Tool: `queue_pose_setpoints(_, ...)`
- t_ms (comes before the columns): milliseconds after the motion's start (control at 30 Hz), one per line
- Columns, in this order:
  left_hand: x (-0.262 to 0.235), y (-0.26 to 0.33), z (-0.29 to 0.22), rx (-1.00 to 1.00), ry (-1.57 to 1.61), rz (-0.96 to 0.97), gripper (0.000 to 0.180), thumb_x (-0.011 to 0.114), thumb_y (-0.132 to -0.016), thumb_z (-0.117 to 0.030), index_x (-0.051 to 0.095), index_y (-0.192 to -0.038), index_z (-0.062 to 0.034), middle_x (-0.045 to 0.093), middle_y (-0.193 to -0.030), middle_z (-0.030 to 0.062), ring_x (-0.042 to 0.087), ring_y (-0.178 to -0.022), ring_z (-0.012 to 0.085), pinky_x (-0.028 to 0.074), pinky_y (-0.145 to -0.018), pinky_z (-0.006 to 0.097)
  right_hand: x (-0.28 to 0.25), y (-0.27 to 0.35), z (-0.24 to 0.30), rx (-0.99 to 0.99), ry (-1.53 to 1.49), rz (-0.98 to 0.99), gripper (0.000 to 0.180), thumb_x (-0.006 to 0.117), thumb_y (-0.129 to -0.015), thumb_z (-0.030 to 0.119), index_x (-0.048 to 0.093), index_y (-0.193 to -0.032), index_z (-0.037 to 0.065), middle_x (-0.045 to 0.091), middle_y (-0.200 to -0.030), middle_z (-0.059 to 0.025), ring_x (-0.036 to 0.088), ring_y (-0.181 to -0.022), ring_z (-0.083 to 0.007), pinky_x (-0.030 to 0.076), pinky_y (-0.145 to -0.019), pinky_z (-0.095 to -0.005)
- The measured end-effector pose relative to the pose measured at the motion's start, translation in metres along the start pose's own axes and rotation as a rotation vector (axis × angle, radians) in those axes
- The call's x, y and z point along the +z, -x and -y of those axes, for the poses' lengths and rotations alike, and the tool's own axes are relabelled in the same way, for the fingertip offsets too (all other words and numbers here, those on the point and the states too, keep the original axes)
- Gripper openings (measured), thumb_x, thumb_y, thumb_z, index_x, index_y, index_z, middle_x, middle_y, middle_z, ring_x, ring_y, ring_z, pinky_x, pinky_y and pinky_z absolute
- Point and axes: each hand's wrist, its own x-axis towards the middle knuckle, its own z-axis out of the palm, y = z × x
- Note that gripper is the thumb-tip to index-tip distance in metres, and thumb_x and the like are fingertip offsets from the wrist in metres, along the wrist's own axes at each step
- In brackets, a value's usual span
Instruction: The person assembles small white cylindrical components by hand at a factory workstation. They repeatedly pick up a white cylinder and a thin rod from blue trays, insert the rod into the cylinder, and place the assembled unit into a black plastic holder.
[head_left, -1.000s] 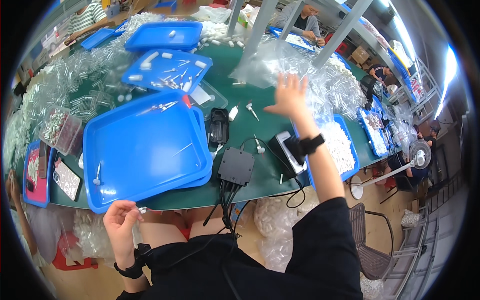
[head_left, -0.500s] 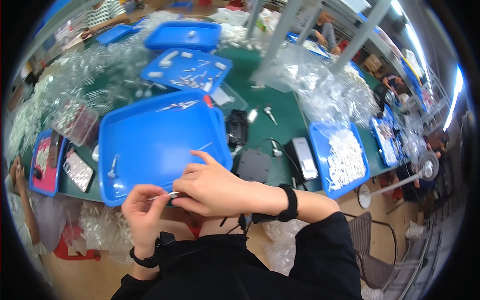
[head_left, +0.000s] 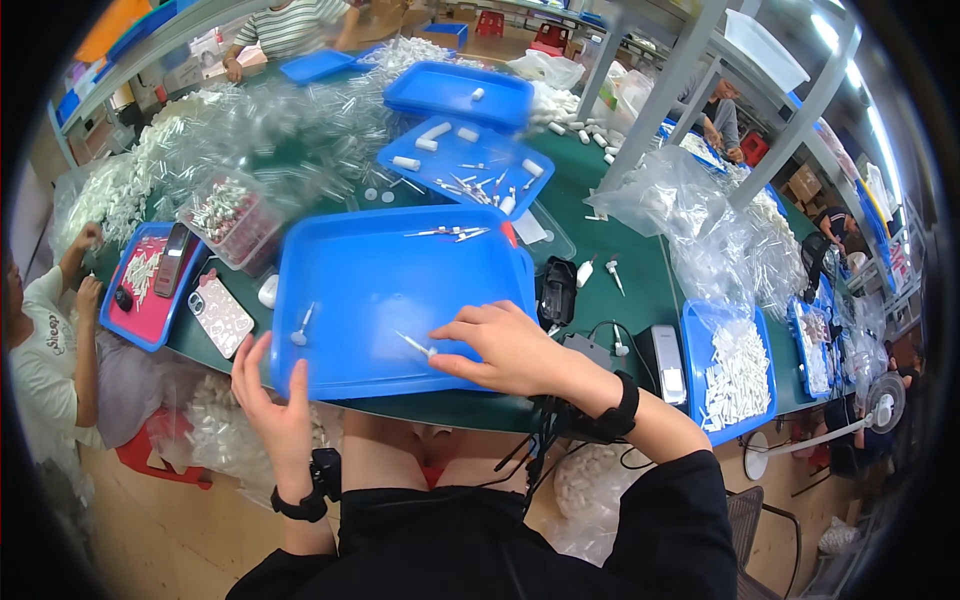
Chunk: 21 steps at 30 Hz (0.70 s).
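A large blue tray [head_left: 370,270] lies in front of me. My right hand [head_left: 510,350] reaches over its front right part, thumb and forefinger pinching the end of a thin white pointed piece [head_left: 411,343] that slants just above or on the tray floor. At the tray's front left corner, my left hand [head_left: 268,410] holds nothing, its fingers apart around the edge. Inside the tray, near that hand, lies a small white piece with a rounded head and a thin shaft [head_left: 303,326]. Several slim pointed pieces [head_left: 450,233] rest by the far wall.
Behind stand a blue tray of white cylinders and slim parts [head_left: 465,150] and another blue tray [head_left: 450,90]. At left are a patterned phone [head_left: 220,312] and a clear tub [head_left: 235,225]. A white device [head_left: 661,365] and a tray of white pieces [head_left: 735,375] sit right. A co-worker [head_left: 60,350] works at left.
My hands were together at the tray's front edge with a small thin piece between their fingers. They have parted: the left is open, the right has the piece over the tray. The view has shifted.
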Motion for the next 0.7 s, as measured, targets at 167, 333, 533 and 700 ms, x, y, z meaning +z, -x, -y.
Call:
queue_pose_setpoints(167, -0.004, 0.003, 0.046, -0.412, 0.149, 0.174, 0.043, 0.065, -0.081, -0.015, 0.052, -0.119, -0.0018, 0.06, -0.097, 0.014, 0.059, -0.081, 0.0193, 0.047, -0.068, 0.031, -0.008, -0.004, -0.035, 0.408, 0.391, -0.167, 0.046, 0.057, -0.083, 0.046, 0.059, -0.097, 0.002, 0.06, -0.095, -0.0161, 0.06, -0.083, -0.0327, 0.046, -0.073, -0.0413)
queue_pose_setpoints(333, -0.006, 0.001, 0.055, -0.531, 0.259, 0.415, 0.021, 0.049, -0.089, -0.011, 0.052, -0.104, 0.0042, 0.054, -0.056, 0.0055, 0.055, -0.044, 0.0123, 0.043, -0.042, 0.027, -0.009, -0.001, -0.059, 0.727, 0.414, -0.026, 0.052, 0.063, -0.074, 0.05, 0.055, -0.09, 0.001, 0.064, -0.079, -0.0154, 0.062, -0.07, -0.0318, 0.048, -0.065, -0.0387)
queue_pose_setpoints(533, -0.016, -0.004, 0.041, -0.542, 0.488, 0.468, 0.02, 0.045, -0.093, -0.013, 0.052, -0.101, 0.0038, 0.057, -0.059, 0.0055, 0.054, -0.042, 0.01, 0.044, -0.038, 0.023, -0.019, 0.006, -0.081, 0.837, 0.08, 0.076, 0.04, 0.06, -0.077, 0.04, 0.058, -0.077, 0.0, 0.063, -0.074, -0.0163, 0.062, -0.07, -0.0293, 0.047, -0.066, -0.0389)
queue_pose_setpoints(700, -0.03, -0.046, 0.021, -0.595, 0.818, 0.556, 0.027, 0.047, -0.094, -0.019, 0.052, -0.108, 0.0043, 0.064, -0.08, 0.0125, 0.06, -0.06, 0.0111, 0.048, -0.05, 0.022, -0.04, 0.009, -0.091, 0.705, -0.671, -0.331, 0.021, 0.053, -0.085, 0.02, 0.057, -0.08, 0.0, 0.058, -0.076, -0.004, 0.051, -0.066, -0.0114, 0.043, -0.06, -0.0267)
